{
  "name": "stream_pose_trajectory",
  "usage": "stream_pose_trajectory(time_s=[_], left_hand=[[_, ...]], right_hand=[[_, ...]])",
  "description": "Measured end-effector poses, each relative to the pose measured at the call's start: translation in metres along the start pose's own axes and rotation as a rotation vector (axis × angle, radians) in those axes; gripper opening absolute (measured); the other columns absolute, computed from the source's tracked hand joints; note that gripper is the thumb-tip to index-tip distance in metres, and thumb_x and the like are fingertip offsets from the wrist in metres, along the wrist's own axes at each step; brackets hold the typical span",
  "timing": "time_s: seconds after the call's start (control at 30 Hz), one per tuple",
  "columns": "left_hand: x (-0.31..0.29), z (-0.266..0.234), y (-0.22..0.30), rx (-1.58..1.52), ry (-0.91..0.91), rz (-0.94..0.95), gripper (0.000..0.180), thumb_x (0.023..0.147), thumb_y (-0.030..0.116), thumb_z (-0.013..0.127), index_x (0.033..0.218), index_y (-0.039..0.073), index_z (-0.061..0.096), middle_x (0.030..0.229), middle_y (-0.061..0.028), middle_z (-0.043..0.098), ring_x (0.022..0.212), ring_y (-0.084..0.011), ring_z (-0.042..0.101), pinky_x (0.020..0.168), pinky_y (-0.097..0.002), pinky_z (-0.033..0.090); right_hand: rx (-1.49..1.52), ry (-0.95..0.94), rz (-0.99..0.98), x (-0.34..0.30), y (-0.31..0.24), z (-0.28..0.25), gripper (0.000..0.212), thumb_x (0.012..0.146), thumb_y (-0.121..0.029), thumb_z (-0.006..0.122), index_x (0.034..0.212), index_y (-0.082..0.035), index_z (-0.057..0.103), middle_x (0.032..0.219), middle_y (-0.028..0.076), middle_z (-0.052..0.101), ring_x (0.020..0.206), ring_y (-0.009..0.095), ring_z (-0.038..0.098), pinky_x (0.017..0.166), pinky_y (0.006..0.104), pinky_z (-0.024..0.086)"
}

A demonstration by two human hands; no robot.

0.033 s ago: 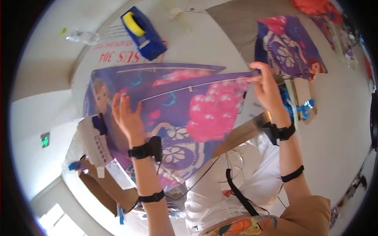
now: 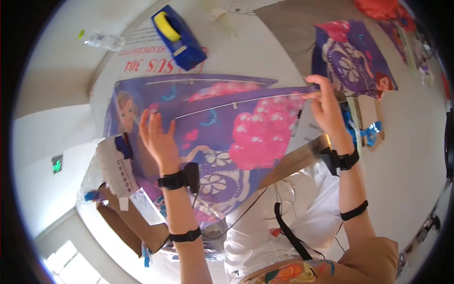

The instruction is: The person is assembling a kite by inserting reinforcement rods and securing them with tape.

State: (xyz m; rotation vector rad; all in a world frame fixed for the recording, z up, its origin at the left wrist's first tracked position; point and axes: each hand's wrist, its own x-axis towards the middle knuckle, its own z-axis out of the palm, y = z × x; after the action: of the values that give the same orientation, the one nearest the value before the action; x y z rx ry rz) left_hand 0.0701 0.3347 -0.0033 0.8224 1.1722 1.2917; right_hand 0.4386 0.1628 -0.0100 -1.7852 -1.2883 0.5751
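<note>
A large purple printed sheet (image 2: 213, 137) with pink balloons and white flower shapes hangs in front of me. A thin white strip with a small tab runs below its top edge. My right hand (image 2: 328, 111) pinches the sheet's upper right corner between thumb and fingers. My left hand (image 2: 161, 142) has its fingers spread against the sheet near the strip's left end; its fingers are apart. Behind the front layer shows a second purple layer (image 2: 227, 81) with a like strip, printed with a figure at the left. I cannot tell whether both layers are one piece.
A blue tape dispenser (image 2: 182, 40) with yellow tape stands on the white board beyond the sheet. Another purple printed piece (image 2: 352, 59) lies far right, near red plastic (image 2: 378, 8). A clear bottle (image 2: 105, 41) lies far left. An open cardboard box (image 2: 125, 222) is near left.
The whole view has shifted slightly, so everything sits a little further right in the picture. Both hands keep their places on the purple sheet.
</note>
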Motion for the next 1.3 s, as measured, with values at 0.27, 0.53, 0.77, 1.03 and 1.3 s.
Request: stream_pose_trajectory(time_s=[0.27, 0.53, 0.77, 1.03, 1.3], left_hand=[[-0.014, 0.013, 0.007, -0.039, 0.000, -0.046, 0.037, 0.093, 0.021, 0.064, 0.127, 0.019, 0.050, 0.113, 0.0018, 0.053, 0.111, -0.0119, 0.048, 0.088, -0.0503, 0.043], [-0.001, 0.021, 0.006, -0.070, -0.008, -0.026, 0.039, 0.093, 0.020, 0.063, 0.129, 0.019, 0.047, 0.111, 0.0015, 0.055, 0.110, -0.0114, 0.048, 0.090, -0.0523, 0.042], [0.005, 0.026, 0.006, -0.047, -0.007, -0.010, 0.038, 0.093, 0.021, 0.063, 0.128, 0.020, 0.048, 0.110, 0.0007, 0.056, 0.109, -0.0116, 0.049, 0.091, -0.0513, 0.041], [0.006, 0.029, 0.004, -0.069, -0.026, -0.014, 0.037, 0.092, 0.019, 0.063, 0.126, 0.020, 0.050, 0.110, 0.0010, 0.056, 0.109, -0.0113, 0.049, 0.090, -0.0502, 0.042], [0.006, 0.027, 0.006, -0.070, -0.036, -0.009, 0.037, 0.092, 0.019, 0.063, 0.126, 0.019, 0.050, 0.110, 0.0013, 0.055, 0.109, -0.0120, 0.049, 0.092, -0.0513, 0.040]], right_hand=[[0.041, -0.007, 0.037, 0.000, -0.009, 0.000, 0.053, 0.079, 0.016, 0.043, 0.127, -0.005, 0.042, 0.127, 0.010, 0.052, 0.094, 0.020, 0.069, 0.071, 0.0275, 0.048], [0.040, -0.002, 0.042, 0.000, -0.010, 0.002, 0.053, 0.079, 0.016, 0.043, 0.127, -0.006, 0.042, 0.128, 0.010, 0.052, 0.096, 0.020, 0.069, 0.071, 0.0272, 0.047], [0.043, -0.003, 0.036, 0.000, -0.009, 0.003, 0.052, 0.080, 0.015, 0.043, 0.127, -0.006, 0.043, 0.128, 0.009, 0.053, 0.097, 0.020, 0.069, 0.071, 0.0274, 0.047], [0.044, -0.001, 0.052, 0.000, -0.008, 0.001, 0.053, 0.079, 0.015, 0.044, 0.128, -0.005, 0.042, 0.130, 0.010, 0.052, 0.098, 0.021, 0.069, 0.072, 0.0275, 0.048], [0.071, -0.006, 0.069, -0.001, -0.013, -0.003, 0.056, 0.078, 0.017, 0.042, 0.130, -0.004, 0.042, 0.130, 0.011, 0.051, 0.096, 0.020, 0.068, 0.076, 0.0262, 0.047]])
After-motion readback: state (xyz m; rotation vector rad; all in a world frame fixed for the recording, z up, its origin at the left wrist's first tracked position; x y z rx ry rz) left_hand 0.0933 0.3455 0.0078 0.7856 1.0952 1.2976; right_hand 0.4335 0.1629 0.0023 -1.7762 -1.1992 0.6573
